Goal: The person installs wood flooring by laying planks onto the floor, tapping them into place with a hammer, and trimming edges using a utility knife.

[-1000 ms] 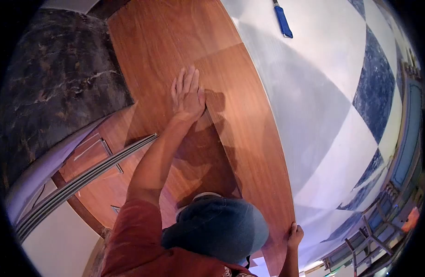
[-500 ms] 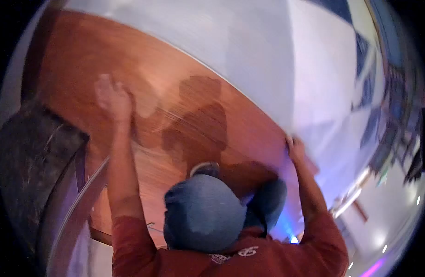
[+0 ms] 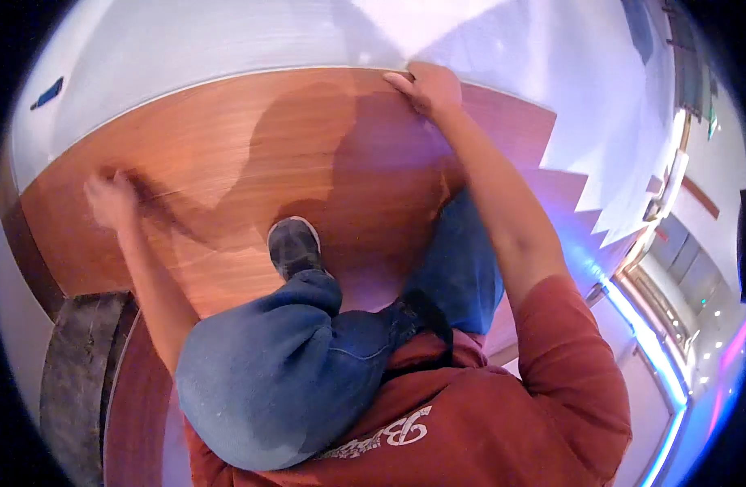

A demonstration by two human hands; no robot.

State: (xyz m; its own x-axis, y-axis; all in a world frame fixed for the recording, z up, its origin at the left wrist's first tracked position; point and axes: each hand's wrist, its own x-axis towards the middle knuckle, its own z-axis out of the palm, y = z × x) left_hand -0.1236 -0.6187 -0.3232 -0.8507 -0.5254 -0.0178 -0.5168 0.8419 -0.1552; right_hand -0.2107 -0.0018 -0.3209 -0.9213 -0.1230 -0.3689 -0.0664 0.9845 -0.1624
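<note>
Blurred by motion, my left hand is over or on the left part of the reddish-brown wood-look planks; how its fingers are placed is unclear. At the planks' far edge, right of centre, rests my right hand, its thumb stretched out to the left over the wood and its other fingers at the edge, partly hidden. No loose object shows in my right hand. A dark shoe stands on the planks between my arms.
Past the plank edge lies a pale floor with a blue-handled tool at far left. A dark marbled block is at lower left. Planks end in steps at right, near a glowing blue light strip.
The view has swung right and my body has turned. Both hands now sit higher and farther apart, my right one farther along the plank edge. The blue-handled tool is back in view, at far left.
</note>
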